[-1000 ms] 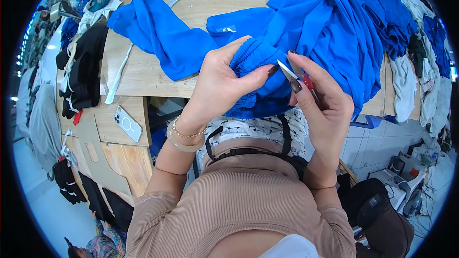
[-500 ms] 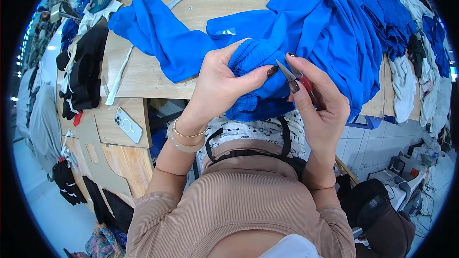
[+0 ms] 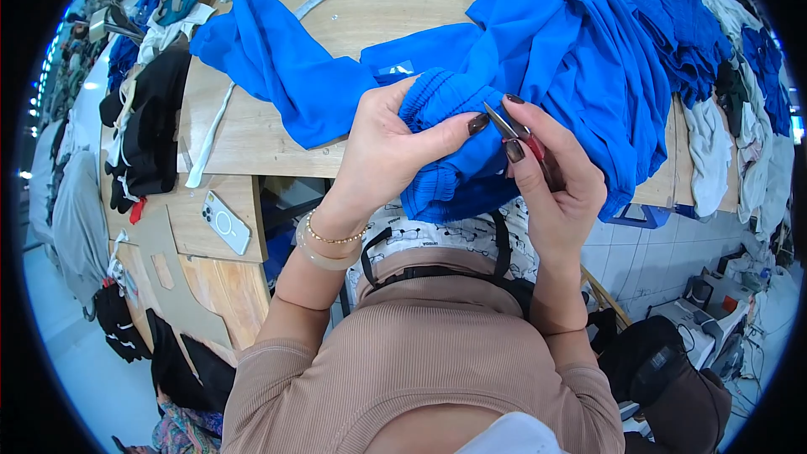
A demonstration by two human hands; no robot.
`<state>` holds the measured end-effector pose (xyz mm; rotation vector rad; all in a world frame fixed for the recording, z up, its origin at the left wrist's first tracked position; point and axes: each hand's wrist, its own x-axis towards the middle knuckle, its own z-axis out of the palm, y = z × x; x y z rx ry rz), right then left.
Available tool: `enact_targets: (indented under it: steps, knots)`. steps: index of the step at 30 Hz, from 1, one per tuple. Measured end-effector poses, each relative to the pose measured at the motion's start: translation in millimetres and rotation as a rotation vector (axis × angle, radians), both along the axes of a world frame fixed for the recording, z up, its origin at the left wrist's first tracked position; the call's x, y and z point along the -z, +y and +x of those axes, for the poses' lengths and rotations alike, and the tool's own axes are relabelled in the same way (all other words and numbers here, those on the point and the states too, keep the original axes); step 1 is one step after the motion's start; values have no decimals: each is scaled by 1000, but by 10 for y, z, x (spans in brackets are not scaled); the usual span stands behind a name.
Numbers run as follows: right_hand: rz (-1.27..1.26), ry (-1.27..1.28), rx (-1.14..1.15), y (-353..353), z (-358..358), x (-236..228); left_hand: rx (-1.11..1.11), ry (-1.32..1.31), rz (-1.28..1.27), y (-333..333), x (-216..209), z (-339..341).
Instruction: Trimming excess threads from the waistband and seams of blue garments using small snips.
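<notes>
No box, bin or tray is seen on the wooden table (image 3: pixel 252 130); what it bears is loose cloth. A heap of blue garments (image 3: pixel 614 42) is piled over its right part, and a single blue piece (image 3: pixel 277 76) is spread toward the left, beside a white strap (image 3: pixel 210 139). Dark and white clothes (image 3: pixel 151 118) are draped over the left edge, and a white phone (image 3: pixel 224 223) is laid on a lower wooden shelf (image 3: pixel 202 240) beneath.

The gathered waistband of a blue garment (image 3: pixel 441 97) is held up in front of the body, just off the near edge of the table. It is pinched by the left hand (image 3: pixel 382 147), the fingers closed round the ruffled cloth and the thumb pressed along its front. Small thread snips (image 3: pixel 514 130) with a red grip are clasped in the right hand (image 3: pixel 559 185), fingers curled tight about them. Their metal tips are pointed at the waistband, just beside the left thumb, and whether cloth is touched cannot be told.
</notes>
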<state>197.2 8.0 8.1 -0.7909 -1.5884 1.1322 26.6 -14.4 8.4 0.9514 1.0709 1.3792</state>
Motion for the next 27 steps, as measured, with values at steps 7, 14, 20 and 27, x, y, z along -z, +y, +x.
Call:
enact_targets:
  steps: [7, 14, 20, 27]
  knots:
    - [-7, -86, 35, -10, 3, -61, -28, 109, 66, 4, -9, 34]
    - [-16, -91, 25, -15, -7, -66, -48, 129, 93, 3, -14, 41]
    - [31, -65, 59, -33, -37, 22, -39, 54, 64, -14, -40, 46]
    - [101, -63, 122, -50, -77, 82, -42, 7, 63, -13, -60, 66]
